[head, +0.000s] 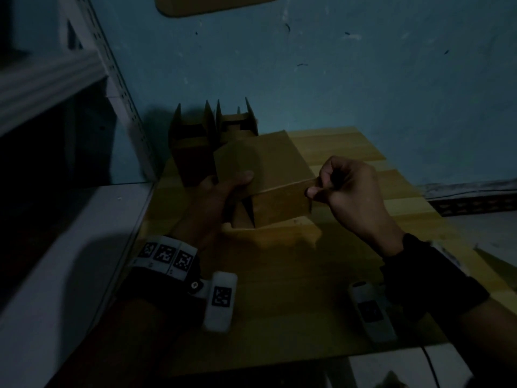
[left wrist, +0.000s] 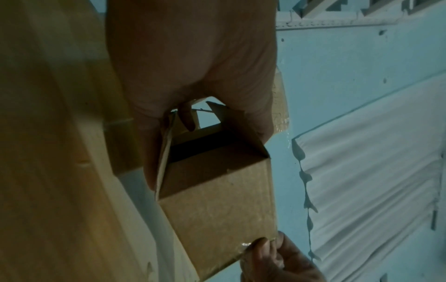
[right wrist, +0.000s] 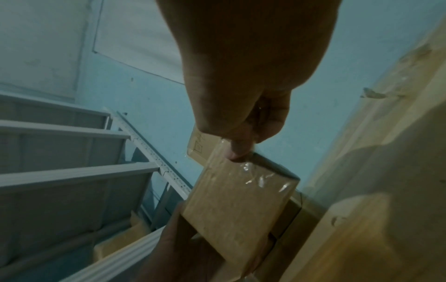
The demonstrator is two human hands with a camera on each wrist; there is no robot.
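I hold a small brown cardboard box (head: 268, 169) above the wooden table (head: 349, 152), both hands on it. My left hand (head: 221, 189) grips its left end, thumb on the top face. My right hand (head: 347, 189) pinches the box's right corner between thumb and forefinger. In the left wrist view the box (left wrist: 217, 200) hangs with one end open and its flaps loose, and my left hand (left wrist: 193, 76) wraps that open end. In the right wrist view my right hand (right wrist: 241, 145) pinches a corner of the box (right wrist: 236, 202) where shiny clear tape covers the cardboard.
Two more open cardboard boxes (head: 193, 135) (head: 237, 121) stand upright at the table's far left corner against the blue wall. A white metal shelf rack (head: 56, 79) rises at the left. A flat piece of cardboard (head: 218, 4) sticks to the wall above.
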